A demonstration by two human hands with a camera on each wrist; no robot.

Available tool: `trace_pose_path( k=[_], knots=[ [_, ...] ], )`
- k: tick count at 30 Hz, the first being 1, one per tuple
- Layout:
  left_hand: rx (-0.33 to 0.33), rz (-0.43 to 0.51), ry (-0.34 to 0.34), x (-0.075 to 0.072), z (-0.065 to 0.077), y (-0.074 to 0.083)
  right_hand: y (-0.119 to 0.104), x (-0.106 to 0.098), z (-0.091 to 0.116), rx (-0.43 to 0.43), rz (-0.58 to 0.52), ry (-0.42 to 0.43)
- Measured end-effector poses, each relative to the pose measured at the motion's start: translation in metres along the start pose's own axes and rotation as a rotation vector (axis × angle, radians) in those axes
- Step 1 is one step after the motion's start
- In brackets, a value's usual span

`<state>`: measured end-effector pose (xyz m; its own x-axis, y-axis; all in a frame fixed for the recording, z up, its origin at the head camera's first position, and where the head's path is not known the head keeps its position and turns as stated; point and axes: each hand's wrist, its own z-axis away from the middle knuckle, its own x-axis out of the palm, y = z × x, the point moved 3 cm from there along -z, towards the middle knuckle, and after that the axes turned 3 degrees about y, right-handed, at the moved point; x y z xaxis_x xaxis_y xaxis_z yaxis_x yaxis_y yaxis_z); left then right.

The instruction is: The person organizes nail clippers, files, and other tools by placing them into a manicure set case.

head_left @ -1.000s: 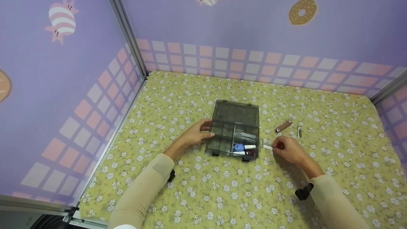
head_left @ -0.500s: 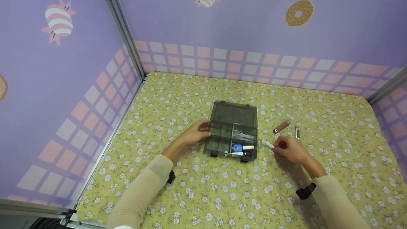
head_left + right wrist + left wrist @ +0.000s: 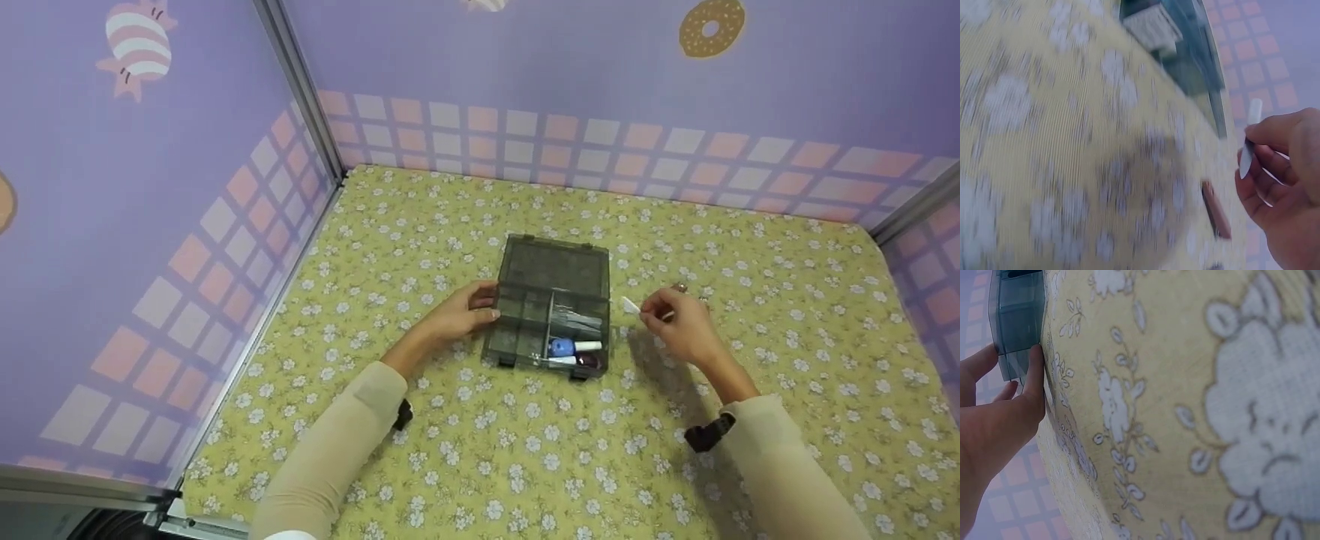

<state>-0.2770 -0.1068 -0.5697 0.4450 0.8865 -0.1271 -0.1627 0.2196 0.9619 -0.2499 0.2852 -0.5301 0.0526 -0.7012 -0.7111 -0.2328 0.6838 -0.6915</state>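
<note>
A translucent dark plastic organizer box (image 3: 517,341) stands in the middle of the cloth with its lid (image 3: 555,262) laid back. My left hand (image 3: 459,313) holds the box's left side, its thumb and fingers at the edge; the left wrist view shows them on the box corner. Right of the box, my right hand (image 3: 679,322) pinches a small nail file (image 3: 1249,143) with a white handle and ridged metal blade, raised above the cloth. In the box's right compartments lie a blue nail polish bottle (image 3: 562,347), a dark red nail polish bottle (image 3: 589,361) and thin metallic items (image 3: 581,321).
Beyond my right hand lies a brown nail clipper (image 3: 1216,211), mostly hidden in the head view. A smaller silver clipper beside it is almost covered by the hand. Purple patterned walls (image 3: 570,67) enclose the flowered cloth (image 3: 450,472) at the back and sides.
My right hand has lifted and moved away from me with the nail file, now covering most of the two clippers. The file's tip has swung to point away. My left hand stays at the box.
</note>
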Motion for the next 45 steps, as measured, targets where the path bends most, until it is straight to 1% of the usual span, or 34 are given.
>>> trace_pose_path(
  k=[2, 5, 9, 15, 21, 26, 30, 34, 38, 41, 43, 45],
  knots=[
    [-0.003, 0.009, -0.005, 0.0, 0.0, 0.0, -0.01, 0.009, -0.008, -0.032, -0.012, 0.018],
    [-0.01, 0.023, -0.009, -0.001, 0.001, 0.001, -0.026, 0.025, -0.02, -0.082, -0.045, 0.02],
    [-0.002, 0.011, -0.012, -0.001, 0.002, 0.003, -0.047, 0.045, -0.033, -0.117, -0.08, -0.01],
    [-0.006, 0.025, 0.004, 0.002, 0.001, 0.003, -0.072, 0.073, -0.047, -0.172, -0.084, -0.036],
    [-0.005, 0.006, 0.01, 0.002, -0.001, 0.003, -0.089, 0.098, -0.057, -0.189, -0.078, -0.049],
    [0.015, 0.0, 0.008, 0.001, -0.003, 0.002, -0.099, 0.112, -0.062, -0.204, -0.061, -0.073],
    [0.037, -0.024, 0.006, 0.0, -0.004, 0.002, -0.104, 0.118, -0.066, -0.197, -0.045, -0.091],
    [0.026, 0.014, 0.004, 0.0, -0.004, 0.003, -0.107, 0.12, -0.067, -0.193, -0.055, -0.087],
    [0.014, 0.043, 0.001, 0.001, -0.004, 0.002, -0.105, 0.118, -0.066, -0.202, -0.081, -0.072],
    [0.018, 0.024, 0.004, 0.002, -0.004, 0.001, -0.098, 0.112, -0.065, -0.226, -0.08, -0.044],
    [0.025, 0.017, 0.006, 0.001, -0.004, 0.001, -0.092, 0.105, -0.064, -0.245, -0.073, -0.019],
    [0.029, -0.012, 0.012, 0.001, -0.003, 0.001, -0.083, 0.094, -0.063, -0.25, -0.066, 0.002]
  ],
)
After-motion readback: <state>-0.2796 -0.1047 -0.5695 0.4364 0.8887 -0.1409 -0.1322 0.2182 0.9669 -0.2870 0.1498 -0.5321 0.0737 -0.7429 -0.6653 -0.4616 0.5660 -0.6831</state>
